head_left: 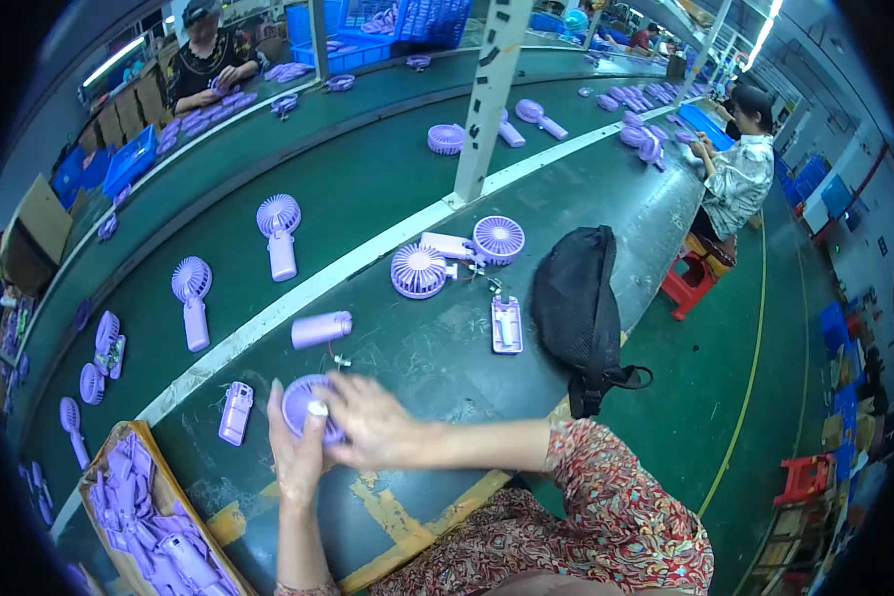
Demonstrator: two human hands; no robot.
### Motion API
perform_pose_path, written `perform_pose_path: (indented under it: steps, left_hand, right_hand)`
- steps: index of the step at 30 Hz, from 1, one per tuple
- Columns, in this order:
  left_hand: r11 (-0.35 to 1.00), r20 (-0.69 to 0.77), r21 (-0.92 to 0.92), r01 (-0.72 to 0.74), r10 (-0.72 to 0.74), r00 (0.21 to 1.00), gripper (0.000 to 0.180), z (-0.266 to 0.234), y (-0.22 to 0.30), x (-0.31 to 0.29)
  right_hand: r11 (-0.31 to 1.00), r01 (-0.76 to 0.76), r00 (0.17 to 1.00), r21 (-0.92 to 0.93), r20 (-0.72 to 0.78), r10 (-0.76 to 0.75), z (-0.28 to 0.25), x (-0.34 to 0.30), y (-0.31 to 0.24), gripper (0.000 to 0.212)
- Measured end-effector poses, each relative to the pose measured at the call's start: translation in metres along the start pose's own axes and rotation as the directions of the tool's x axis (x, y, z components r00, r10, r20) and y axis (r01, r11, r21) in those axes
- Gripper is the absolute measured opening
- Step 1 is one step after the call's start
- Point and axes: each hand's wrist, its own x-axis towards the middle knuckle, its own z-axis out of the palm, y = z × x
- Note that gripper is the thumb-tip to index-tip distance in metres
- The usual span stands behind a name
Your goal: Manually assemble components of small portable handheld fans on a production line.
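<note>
Close to my body, a round purple fan head (298,400) is between my two hands above the dark green bench. My left hand (300,447) grips its near left side, thumb over the front. Slightly blurred, my right hand (372,422) closes on its right side, partly covering the grille. Just beyond lies a purple fan handle (321,329) with a short wire and small connector (341,361). A purple handle shell (235,413) is to the left of my hands. Farther right are two fan heads, one nearer (418,270) and one beyond (499,239), and an open handle shell (507,324).
A cardboard box (164,452) of purple parts stands at the lower left. A black bag (578,298) lies at the bench's right edge. Across the white rail, a belt (348,184) carries purple fans. A metal post (487,109) rises from the rail. Co-workers sit farther off.
</note>
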Motion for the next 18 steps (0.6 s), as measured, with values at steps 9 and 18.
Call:
perform_pose_path:
  steps: [9,18]
  left_hand:
    - [0.978,0.110,0.003,0.209,-0.208,0.972,0.066,-0.051,-0.003,-0.104]
    - [0.958,-0.023,0.265,0.110,-0.108,0.994,0.073,-0.079,0.002,-0.121]
  right_hand:
    - [0.926,0.317,0.947,0.206,-0.019,-0.320,0.045,0.018,0.033,0.039]
    - [0.979,0.191,0.969,-0.068,0.171,-0.177,0.040,-0.002,0.022,0.034]
